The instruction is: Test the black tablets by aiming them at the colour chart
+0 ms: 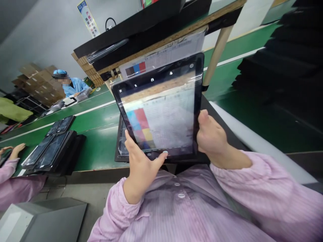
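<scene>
Tablet: held up, tilted, over the green bench, screen lit
Left hand: clasps the bottom edge, thumb on the glass
Right hand: closed round the right edge
Chart: hanging behind, mirrored on screen

Green belt left of tablet open; tray stack farther left, shelf overhead block.

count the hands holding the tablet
2: the left hand grips the tablet at its bottom edge, thumb on the screen; the right hand grips its right edge.
</scene>
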